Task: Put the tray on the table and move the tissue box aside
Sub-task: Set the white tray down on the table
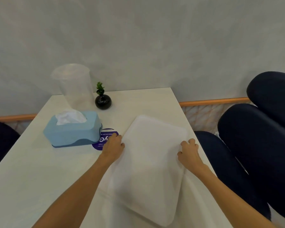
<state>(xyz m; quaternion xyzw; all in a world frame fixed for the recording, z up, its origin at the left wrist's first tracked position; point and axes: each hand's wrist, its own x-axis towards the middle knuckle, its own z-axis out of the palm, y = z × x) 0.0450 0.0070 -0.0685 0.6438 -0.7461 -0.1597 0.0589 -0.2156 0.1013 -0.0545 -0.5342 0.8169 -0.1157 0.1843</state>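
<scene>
A white rectangular tray (152, 163) lies flat on the white table (39, 175), slightly turned, toward the right side. My left hand (113, 145) grips its left edge and my right hand (188, 153) grips its right edge. A light blue tissue box (73, 129) with white tissue sticking out of the top stands on the table to the left of the tray, close to my left hand but apart from it.
A tall clear plastic cup (75, 85) and a small black vase with a green sprig (103, 100) stand at the back near the wall. A purple round sticker (104, 139) lies between box and tray. Dark blue chairs (257, 145) flank the table.
</scene>
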